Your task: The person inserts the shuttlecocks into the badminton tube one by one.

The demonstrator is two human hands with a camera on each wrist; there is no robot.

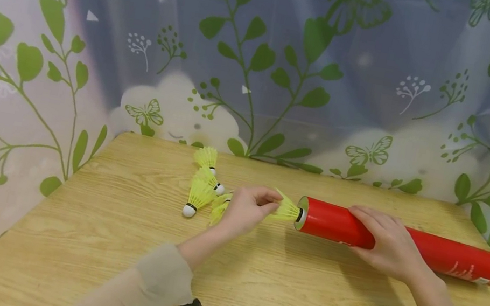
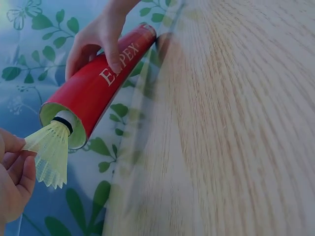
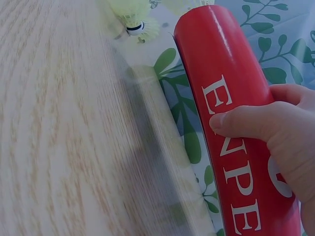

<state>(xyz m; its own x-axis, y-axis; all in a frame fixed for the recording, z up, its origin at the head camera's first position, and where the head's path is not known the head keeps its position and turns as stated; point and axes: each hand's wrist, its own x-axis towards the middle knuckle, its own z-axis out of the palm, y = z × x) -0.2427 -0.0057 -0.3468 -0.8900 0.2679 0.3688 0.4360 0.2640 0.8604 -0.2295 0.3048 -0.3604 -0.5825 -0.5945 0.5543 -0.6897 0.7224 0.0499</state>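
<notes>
Left hand (image 1: 248, 209) hides part of the shuttlecock pile (image 1: 201, 195) on the wooden table (image 1: 111, 239); count unclear. Right hand (image 1: 389, 243) grips the red tube (image 1: 441, 254), far fingertips hidden, thumb over white lettering. Left fingers pinch the skirt of a yellow, ribbed shuttlecock (image 1: 286, 209), black-banded white base at the tube's open mouth, hidden inside in head view.

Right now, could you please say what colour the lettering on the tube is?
White lettering on the red tube, clearest in the right wrist view.
</notes>
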